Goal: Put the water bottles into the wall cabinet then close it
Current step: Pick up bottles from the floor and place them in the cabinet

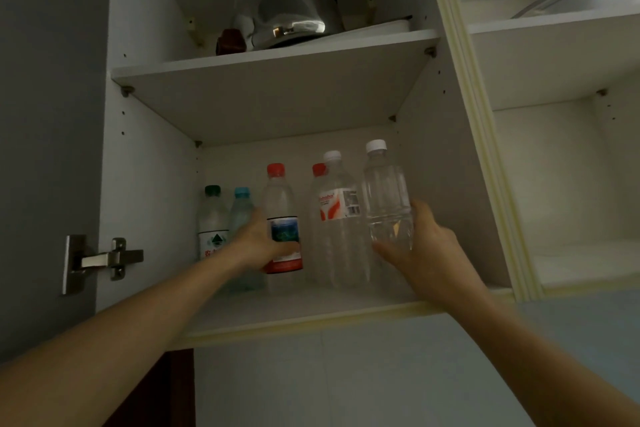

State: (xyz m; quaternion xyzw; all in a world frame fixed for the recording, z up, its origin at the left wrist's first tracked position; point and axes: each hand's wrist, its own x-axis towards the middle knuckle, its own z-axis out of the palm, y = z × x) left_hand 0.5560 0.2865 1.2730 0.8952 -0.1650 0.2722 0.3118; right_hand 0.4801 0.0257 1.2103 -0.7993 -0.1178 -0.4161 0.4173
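Bottles stand on the lower shelf of the open cabinet. Left hand wraps its fingers around a red-capped bottle; right hand grips a white-capped bottle, held just above the shelf.

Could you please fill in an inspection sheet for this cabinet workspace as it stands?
Surface: lower cabinet shelf, white, holding the bottles.
Job's things: green-capped bottle, blue-capped bottle, red-capped bottle, second red-capped bottle behind a white-capped labelled bottle, and a white-capped plain bottle; cabinet door open.
Clutter: steel kettle and a dark brown object on the upper shelf.
Grippers: left hand wraps the red-capped bottle; right hand holds the plain bottle.
Cables: nothing seen.
Surroundings: door hinge; open white compartment on the right.
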